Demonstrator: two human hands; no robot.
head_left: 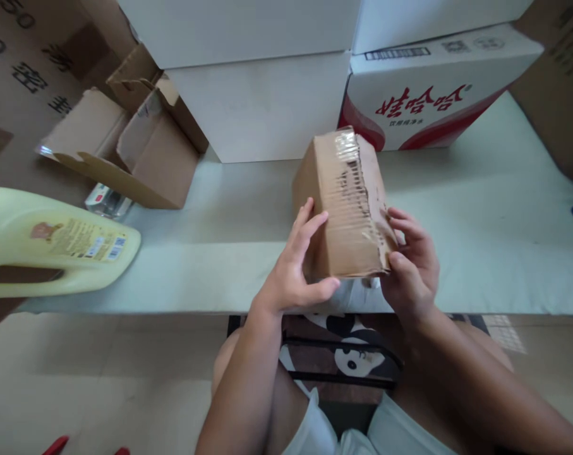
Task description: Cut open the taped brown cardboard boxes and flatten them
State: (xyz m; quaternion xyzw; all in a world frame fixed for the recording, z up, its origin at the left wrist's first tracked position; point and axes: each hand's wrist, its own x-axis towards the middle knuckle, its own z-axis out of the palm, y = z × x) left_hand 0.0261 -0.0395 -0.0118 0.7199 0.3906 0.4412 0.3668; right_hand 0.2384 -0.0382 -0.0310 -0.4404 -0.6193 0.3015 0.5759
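Observation:
A small brown cardboard box [343, 208] is tilted over the green-covered table near its front edge. Its top side has a ragged torn strip and shiny clear tape. Against the box's left side lies my left hand [295, 268], fingers along the wall and thumb by the near lower corner. My right hand [412, 265] grips the near right edge between thumb and fingers, by the torn cardboard. Whatever the box contains is hidden. Something small and whitish shows just under its near edge, too little to name.
White cartons [277, 107] stand behind, one a carton with red lettering [423, 95]. At left are an open cardboard box [144, 145], a small clear package [108, 201] and a pale yellow jug [78, 243] lying sideways. The table [494, 253] ends just before my lap.

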